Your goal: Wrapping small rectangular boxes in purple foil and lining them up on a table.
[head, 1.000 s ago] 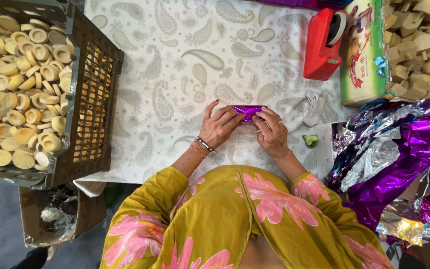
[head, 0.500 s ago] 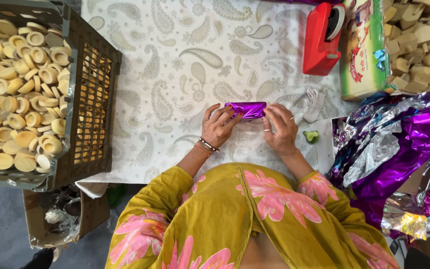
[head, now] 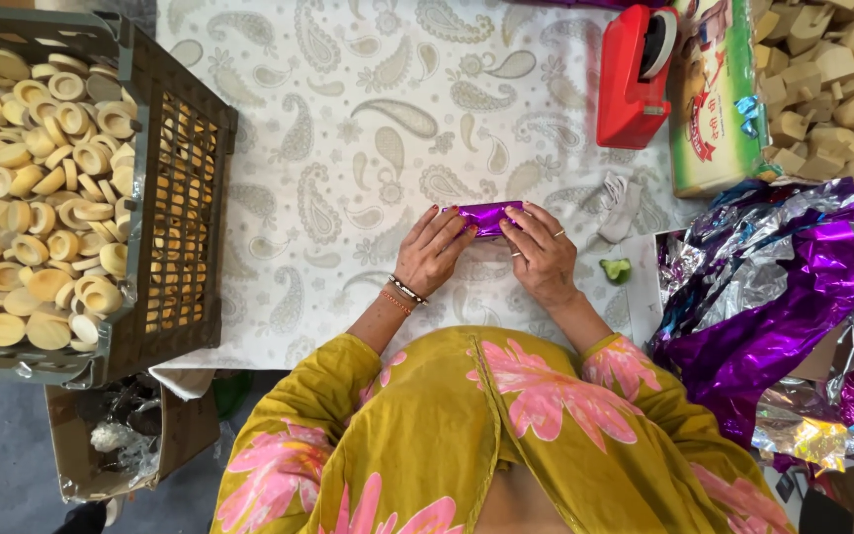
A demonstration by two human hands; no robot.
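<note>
We have a small purple packet (head: 486, 216) pinned between both hands on the desk (head: 348, 148), just ahead of us at the middle of the patterned cloth. Our left hand (head: 430, 252) pinches its left end, fingers (head: 447, 229) closed on the foil; our right hand (head: 541, 252) grips the right end the same way, its fingers (head: 531, 222) curled over the top edge. The packet's long axis runs side to side, from one set of fingers to the other, so each hand holds one end and neither is nearer than the other. It lies flat under our fingertips, touching the cloth as far as we can tell.

Well to the left of our left fingers stands a dark crate (head: 180, 198) full of pale round rings (head: 32, 188). Beyond our right fingers sits a red tape dispenser (head: 630, 79), with a green box (head: 719, 99) beside it. To the right of our right fingers lies a heap of purple and silver foil (head: 793, 287), and a small green scrap (head: 615, 269) lies near our right wrist.
</note>
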